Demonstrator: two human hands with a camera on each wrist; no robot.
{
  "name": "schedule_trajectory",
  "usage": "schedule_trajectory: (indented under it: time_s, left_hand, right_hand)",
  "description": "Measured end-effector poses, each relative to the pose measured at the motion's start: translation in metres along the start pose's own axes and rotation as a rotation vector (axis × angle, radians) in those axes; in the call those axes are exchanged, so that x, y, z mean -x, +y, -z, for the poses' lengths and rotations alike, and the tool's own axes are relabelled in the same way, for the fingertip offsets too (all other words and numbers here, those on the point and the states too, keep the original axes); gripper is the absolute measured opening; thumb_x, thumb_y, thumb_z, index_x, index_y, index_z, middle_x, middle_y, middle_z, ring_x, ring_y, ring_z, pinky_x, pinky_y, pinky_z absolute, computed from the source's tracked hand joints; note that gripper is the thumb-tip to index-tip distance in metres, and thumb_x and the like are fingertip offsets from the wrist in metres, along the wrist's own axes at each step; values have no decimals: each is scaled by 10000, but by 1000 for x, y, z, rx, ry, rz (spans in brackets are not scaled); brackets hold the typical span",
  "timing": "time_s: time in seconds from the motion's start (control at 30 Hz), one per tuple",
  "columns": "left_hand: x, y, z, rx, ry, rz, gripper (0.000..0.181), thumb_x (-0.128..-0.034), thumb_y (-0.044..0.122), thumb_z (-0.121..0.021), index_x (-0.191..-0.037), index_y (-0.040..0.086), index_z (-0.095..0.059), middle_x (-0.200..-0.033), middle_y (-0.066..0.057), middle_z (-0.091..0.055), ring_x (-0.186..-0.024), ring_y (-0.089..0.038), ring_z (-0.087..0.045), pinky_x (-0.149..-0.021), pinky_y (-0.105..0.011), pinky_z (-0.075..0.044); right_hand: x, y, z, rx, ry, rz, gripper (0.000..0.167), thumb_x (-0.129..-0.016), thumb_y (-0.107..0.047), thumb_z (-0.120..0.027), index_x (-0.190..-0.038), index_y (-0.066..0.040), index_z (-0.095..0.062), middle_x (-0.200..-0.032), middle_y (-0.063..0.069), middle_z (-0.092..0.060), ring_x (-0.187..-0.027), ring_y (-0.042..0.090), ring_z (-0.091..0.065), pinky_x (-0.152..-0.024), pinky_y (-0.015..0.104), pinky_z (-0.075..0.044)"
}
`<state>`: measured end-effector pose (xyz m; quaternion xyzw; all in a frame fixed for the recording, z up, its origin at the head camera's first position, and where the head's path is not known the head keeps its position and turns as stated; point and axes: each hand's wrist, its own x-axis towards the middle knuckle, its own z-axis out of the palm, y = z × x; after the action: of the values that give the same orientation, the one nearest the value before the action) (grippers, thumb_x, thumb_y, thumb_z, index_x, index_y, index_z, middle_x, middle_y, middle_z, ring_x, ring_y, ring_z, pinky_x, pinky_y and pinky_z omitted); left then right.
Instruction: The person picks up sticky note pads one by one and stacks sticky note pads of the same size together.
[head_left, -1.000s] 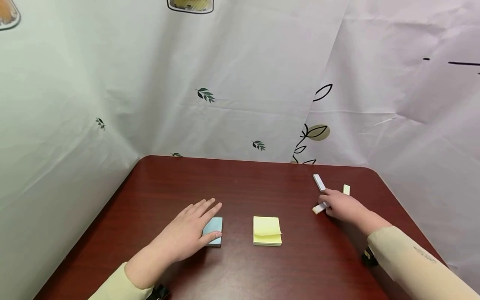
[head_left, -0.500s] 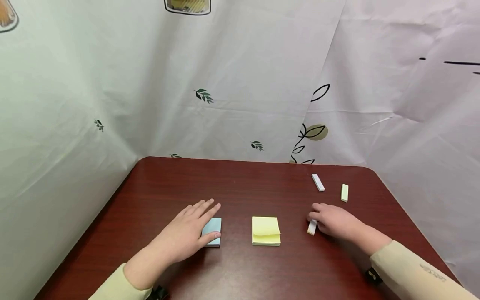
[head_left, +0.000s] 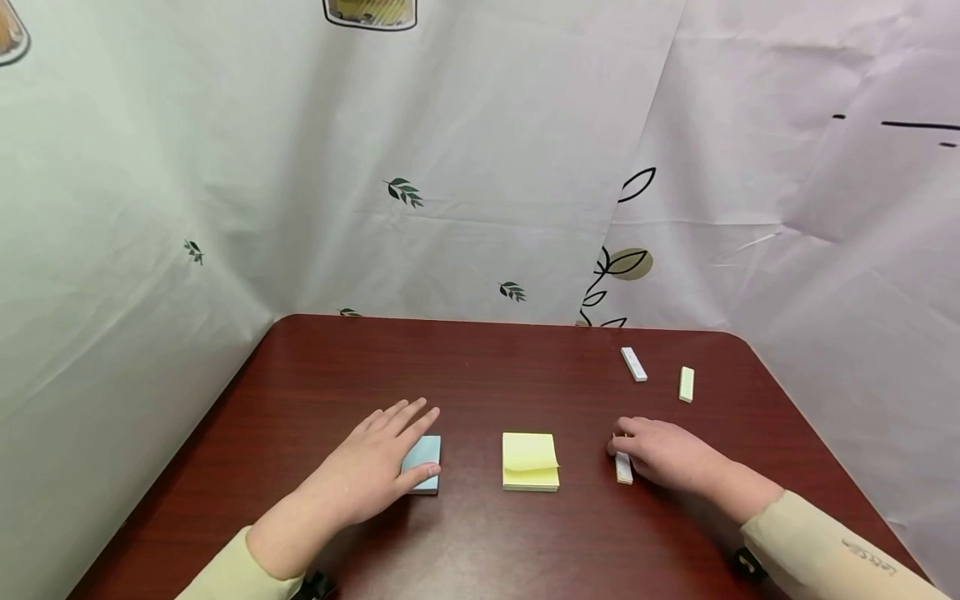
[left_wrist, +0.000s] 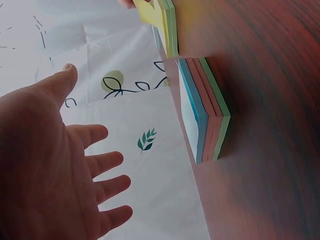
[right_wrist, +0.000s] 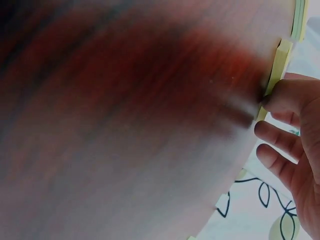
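Note:
In the head view my left hand (head_left: 360, 483) is held with straight, spread fingers above a square blue sticky note pad (head_left: 425, 452), covering its left part. The left wrist view shows that pad as a stack of blue, pink and green layers (left_wrist: 207, 115), apart from the palm. My right hand (head_left: 667, 454) pinches a narrow sticky note pad (head_left: 624, 470) with a white top, low over or on the table. Its side looks yellow in the right wrist view, where the thumb and a finger hold it. Between both hands lies a square yellow sticky note pad (head_left: 530, 460), its top sheet's edge lifted.
Two more narrow pads, one white (head_left: 633, 364) and one pale yellow-green (head_left: 686, 384), lie at the back right of the dark red table (head_left: 420, 354). Printed white cloth (head_left: 465, 150) hangs along its back and sides.
My right hand has carried the narrow pad from the back right towards me and to the left, turning it to point more towards me. My left hand stays put.

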<state>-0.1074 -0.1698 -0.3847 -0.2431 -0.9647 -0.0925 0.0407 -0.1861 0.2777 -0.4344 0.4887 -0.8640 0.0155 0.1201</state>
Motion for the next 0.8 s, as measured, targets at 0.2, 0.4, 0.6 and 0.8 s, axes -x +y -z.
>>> schedule_trajectory:
  time_s: [0.2, 0.4, 0.6, 0.8]
  left_hand:
    - [0, 0, 0, -1, -6, 7, 764, -962, 655, -442, -1545, 168, -364, -1589, -84, -321, -1465, -312, -276, -1155, -508, -235]
    - [0, 0, 0, -4, -11, 9, 854, -932, 753, -280, -1553, 170, -343, -1598, -79, -302, -1468, -310, -268, -1157, -505, -232]
    - [1, -1, -2, 2, -5, 12, 869, -926, 761, -266, -1556, 167, -335, -1594, -85, -309, -1463, -313, -278, -1155, -503, -237]
    - [1, -1, -2, 7, 1, 17, 861, -929, 754, -285, -1557, 167, -334, -1588, -88, -321, -1457, -318, -291, -1150, -509, -246]
  right_hand:
    - [1, -7, 5, -73, -58, -173, 366, -770, 6, -633, -1093, -165, -656, -987, -91, -548, -825, 69, -551, -682, 288, -486]
    - [-5, -15, 8, -167, -70, -487, 270, -827, -23, -605, -1078, -119, -637, -984, -49, -582, -799, 69, -548, -695, 322, -481]
    - [-18, -21, 11, -297, -124, -790, 171, -919, -198, -615, -1037, -76, -593, -774, -23, -557, -646, 124, -500, -603, 345, -425]
    - [-27, -28, 12, -317, -178, -893, 313, -868, -338, -705, -924, -83, -532, -696, 2, -524, -594, 161, -479, -561, 354, -396]
